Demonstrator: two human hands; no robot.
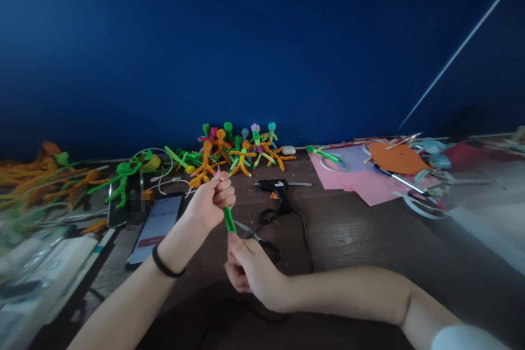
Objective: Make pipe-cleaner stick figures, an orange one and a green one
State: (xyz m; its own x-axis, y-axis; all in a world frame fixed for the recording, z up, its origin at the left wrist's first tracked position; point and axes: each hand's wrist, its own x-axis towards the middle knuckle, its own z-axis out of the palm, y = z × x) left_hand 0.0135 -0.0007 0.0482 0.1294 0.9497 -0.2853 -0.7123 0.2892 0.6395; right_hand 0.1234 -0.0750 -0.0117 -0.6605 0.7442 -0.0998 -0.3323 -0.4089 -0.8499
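A bright green pipe cleaner (230, 221), seemingly folded into parallel strands, stretches between my two hands above the dark table. My left hand (213, 199) is closed in a fist around its upper end, so that end is hidden. Lower down, my right hand (252, 268) pinches the other end between thumb and fingers. Just behind my right hand lie black-handled scissors (268, 249), partly covered by it. A black glue gun (279, 188) with a clear glue stick rests farther back. Small pipe-cleaner figures (244, 156) in orange, green and other colours stand against the wall.
Left of my hands lies a phone (158, 227), with cables and a blurred heap of orange and green pipe cleaners (45, 175) beyond it. Pink paper (365, 183), an orange sheet (397, 158) and a pen (404, 180) lie at right. A blue wall (262, 44) bounds the table.
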